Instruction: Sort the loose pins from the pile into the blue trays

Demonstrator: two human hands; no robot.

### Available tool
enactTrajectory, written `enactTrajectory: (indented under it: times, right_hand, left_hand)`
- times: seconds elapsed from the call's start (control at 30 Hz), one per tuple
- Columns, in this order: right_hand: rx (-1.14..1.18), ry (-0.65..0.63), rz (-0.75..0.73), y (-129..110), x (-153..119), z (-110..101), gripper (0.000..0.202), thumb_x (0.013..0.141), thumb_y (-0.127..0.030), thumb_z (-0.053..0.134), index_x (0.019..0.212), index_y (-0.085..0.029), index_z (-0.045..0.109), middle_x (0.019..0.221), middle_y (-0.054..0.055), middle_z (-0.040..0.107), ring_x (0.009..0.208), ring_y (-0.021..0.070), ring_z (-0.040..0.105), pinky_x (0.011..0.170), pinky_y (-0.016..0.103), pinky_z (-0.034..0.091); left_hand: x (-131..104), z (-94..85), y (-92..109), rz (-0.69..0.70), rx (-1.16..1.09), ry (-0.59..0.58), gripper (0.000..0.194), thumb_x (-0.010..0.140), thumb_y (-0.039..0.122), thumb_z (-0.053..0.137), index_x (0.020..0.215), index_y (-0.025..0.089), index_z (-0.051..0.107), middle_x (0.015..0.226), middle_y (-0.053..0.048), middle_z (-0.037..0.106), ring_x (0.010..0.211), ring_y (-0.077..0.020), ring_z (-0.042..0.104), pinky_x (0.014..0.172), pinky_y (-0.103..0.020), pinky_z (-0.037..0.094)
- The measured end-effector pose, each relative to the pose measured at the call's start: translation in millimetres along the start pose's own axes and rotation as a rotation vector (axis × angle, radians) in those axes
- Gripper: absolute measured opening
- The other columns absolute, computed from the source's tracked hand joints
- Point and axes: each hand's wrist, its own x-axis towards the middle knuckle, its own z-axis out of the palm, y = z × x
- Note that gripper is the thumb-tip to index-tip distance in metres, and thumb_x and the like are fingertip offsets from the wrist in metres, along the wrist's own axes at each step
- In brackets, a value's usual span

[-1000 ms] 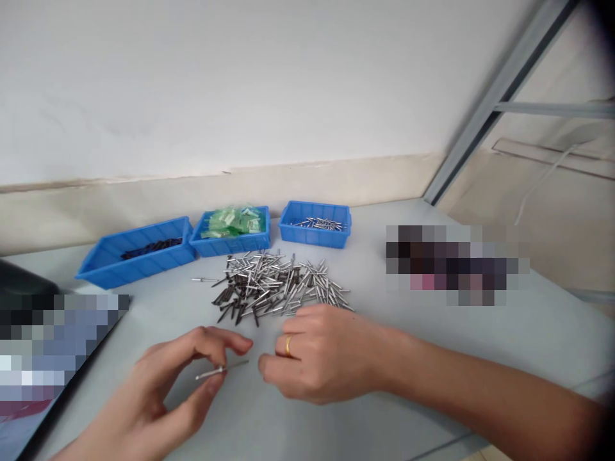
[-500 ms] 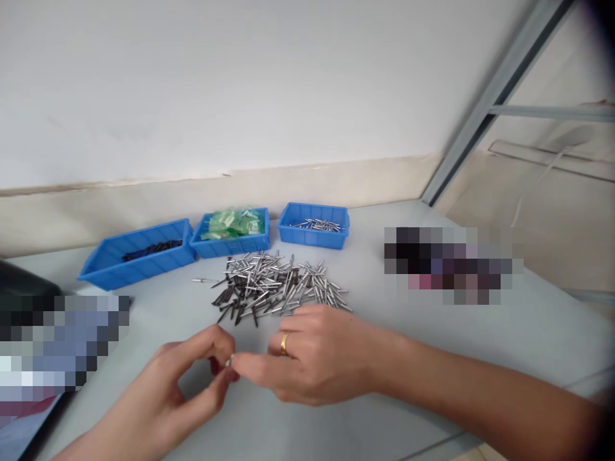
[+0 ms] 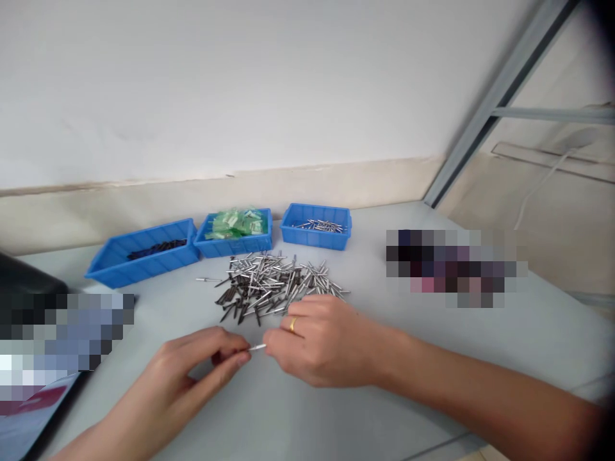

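I am pinching one end of a silver rivet (image 3: 258, 347) between the thumb and fingertips of my left hand (image 3: 192, 362), while my right hand (image 3: 319, 342) is curling closed at the rivet's other end, though I cannot tell whether it is gripping it. Both hands are hovering over the table (image 3: 398, 403), just in front of a mixed pile (image 3: 269, 282) of silver rivets and dark screws. Behind the pile, three blue bins are standing: the left bin (image 3: 144, 266) is holding dark screws, the middle bin (image 3: 235, 246) green packets, and the right bin (image 3: 314, 239) silver rivets.
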Motion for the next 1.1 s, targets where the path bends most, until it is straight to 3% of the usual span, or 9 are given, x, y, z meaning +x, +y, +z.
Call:
enactTrajectory:
  times: [0.17,0.43,0.6,0.73,0.93,1.03,1.1]
  right_hand:
    - [-0.044,0.06,0.072,7.4,0.4,-1.3,0.018,0.089,-0.018,0.044,0.071,-0.019,0.047,0.056,-0.004,0.047,0.055,0.0112,0.039,0.053,0.028,0.021]
    - [-0.024,0.035,0.052,6.4,0.5,0.6,0.017,0.09,-0.018,0.042,0.074,-0.018,0.05,0.057,-0.004,0.048,0.055,0.0107,0.04,0.053,0.028,0.023]
    - [0.03,0.027,0.022,7.5,1.2,-1.0,0.013,0.092,-0.022,0.041,0.092,-0.018,0.053,0.077,-0.001,0.058,0.066,0.0107,0.048,0.056,0.027,0.03]
    - [0.039,-0.033,-0.033,9.4,0.6,-2.5,0.012,0.092,-0.021,0.04,0.09,-0.019,0.052,0.095,-0.001,0.06,0.071,0.0106,0.047,0.056,0.026,0.03]
    - [0.057,-0.083,-0.099,11.9,1.5,-4.6,0.018,0.092,-0.019,0.038,0.08,-0.019,0.052,0.082,-0.001,0.058,0.07,0.0114,0.044,0.061,0.025,0.032]
    - [-0.023,-0.067,-0.012,24.6,0.7,-8.7,0.019,0.092,-0.019,0.04,0.08,-0.017,0.054,0.078,0.001,0.058,0.073,0.0129,0.048,0.066,0.026,0.036]
    - [-0.115,-0.012,0.14,40.1,-1.7,-11.4,0.02,0.092,-0.02,0.04,0.082,-0.015,0.057,0.078,0.003,0.059,0.077,0.0146,0.051,0.071,0.027,0.039]
  left_hand:
    - [2.0,-5.2,-4.7,-0.02,0.03,0.015,0.015,0.087,0.031,0.051,0.087,0.024,0.064,0.079,0.003,0.071,0.068,-0.0128,0.067,0.049,-0.011,0.05]
    - [0.6,-7.9,-3.6,-0.006,0.045,-0.014,0.016,0.089,0.031,0.047,0.083,0.022,0.059,0.074,0.002,0.066,0.064,-0.0127,0.064,0.05,-0.013,0.05]
    - [-0.1,-9.1,-4.2,0.021,0.09,-0.002,0.016,0.09,0.029,0.044,0.081,0.022,0.056,0.071,0.003,0.063,0.062,-0.0119,0.061,0.055,-0.015,0.05]
    - [-1.1,-9.7,-5.8,0.046,0.115,0.006,0.016,0.09,0.029,0.044,0.08,0.021,0.055,0.07,0.004,0.062,0.061,-0.0113,0.059,0.056,-0.015,0.049]
    - [-1.3,-6.5,-2.5,-0.03,0.043,0.026,0.016,0.09,0.033,0.045,0.088,0.023,0.058,0.079,0.002,0.066,0.069,-0.0133,0.063,0.053,-0.014,0.048]
    - [0.5,-3.0,-1.5,-0.098,-0.013,0.076,0.02,0.089,0.037,0.048,0.099,0.024,0.059,0.087,0.0,0.069,0.077,-0.0155,0.065,0.043,-0.012,0.044]
    - [1.4,-1.5,-2.5,-0.097,-0.032,0.063,0.02,0.088,0.038,0.05,0.1,0.024,0.059,0.089,0.0,0.069,0.079,-0.0156,0.066,0.041,-0.011,0.043]
